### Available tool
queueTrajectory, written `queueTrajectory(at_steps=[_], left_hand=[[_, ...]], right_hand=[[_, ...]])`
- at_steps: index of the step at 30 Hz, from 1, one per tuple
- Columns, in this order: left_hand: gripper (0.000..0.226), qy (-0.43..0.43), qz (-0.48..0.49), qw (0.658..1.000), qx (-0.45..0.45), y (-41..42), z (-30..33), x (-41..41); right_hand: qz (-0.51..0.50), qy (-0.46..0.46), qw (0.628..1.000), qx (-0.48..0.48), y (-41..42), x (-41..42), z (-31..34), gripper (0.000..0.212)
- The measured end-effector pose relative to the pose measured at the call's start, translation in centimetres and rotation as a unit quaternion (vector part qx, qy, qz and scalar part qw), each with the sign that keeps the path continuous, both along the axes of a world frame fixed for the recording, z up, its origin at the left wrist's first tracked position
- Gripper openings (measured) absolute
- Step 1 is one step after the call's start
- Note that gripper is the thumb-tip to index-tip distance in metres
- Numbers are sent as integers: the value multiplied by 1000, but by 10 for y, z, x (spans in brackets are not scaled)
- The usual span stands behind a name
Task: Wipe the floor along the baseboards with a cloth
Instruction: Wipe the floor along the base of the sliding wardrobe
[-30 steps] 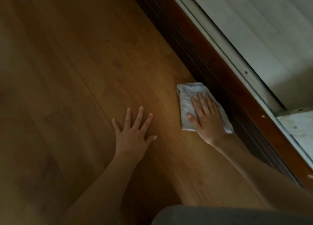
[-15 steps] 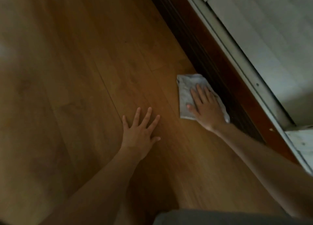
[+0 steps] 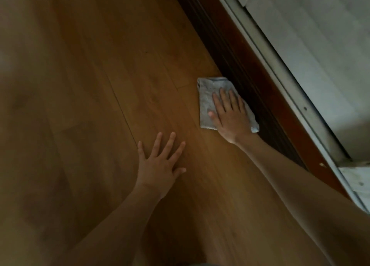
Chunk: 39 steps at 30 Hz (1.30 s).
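Observation:
A folded pale grey cloth [image 3: 208, 97] lies flat on the brown wooden floor [image 3: 100, 85], its right edge against the dark baseboard [image 3: 236, 65]. My right hand [image 3: 230, 113] presses on the cloth with straight fingers pointing away from me. My left hand [image 3: 160, 163] rests flat on the bare floor with fingers spread, nearer to me and to the left of the cloth.
The dark baseboard runs diagonally from top centre to lower right. Beyond it lies a reddish-brown wooden strip [image 3: 280, 105], then a pale metal rail [image 3: 266, 61] and a light grey surface [image 3: 320, 55]. Open floor stretches to the left.
My right hand has slid the cloth forward along the baseboard, away from me. My left hand has also shifted forward on the floor.

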<state>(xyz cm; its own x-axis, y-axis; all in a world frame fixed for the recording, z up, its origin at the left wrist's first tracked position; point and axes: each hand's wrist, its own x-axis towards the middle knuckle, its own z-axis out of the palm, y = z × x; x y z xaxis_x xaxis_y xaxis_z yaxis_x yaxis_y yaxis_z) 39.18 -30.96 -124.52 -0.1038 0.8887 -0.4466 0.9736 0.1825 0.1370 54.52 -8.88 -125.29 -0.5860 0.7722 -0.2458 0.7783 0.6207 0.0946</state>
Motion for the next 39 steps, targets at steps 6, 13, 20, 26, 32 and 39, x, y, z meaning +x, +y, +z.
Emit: queueTrajectory(at_steps=[6, 13, 20, 26, 32, 39], left_hand=[[68, -9, 4, 1000, -5, 1, 2, 0], [67, -23, 7, 1000, -6, 1, 4, 1], [68, -25, 9, 1000, -13, 2, 7, 0], [67, -24, 7, 1000, -5, 2, 5, 1], [67, -17, 8, 1000, 9, 0, 2, 2], [67, 2, 8, 1000, 19, 1, 0, 3]], right_hand=[[-19, 13, 1000, -15, -49, 39, -1, 67], [22, 33, 998, -48, 44, -47, -3, 66], [-28, 45, 997, -49, -38, 36, -2, 68], [-84, 64, 993, -55, -94, 89, 1, 71], [-47, 48, 995, -68, -2, 2, -1, 73], [-47, 35, 996, -69, -46, 52, 0, 72]])
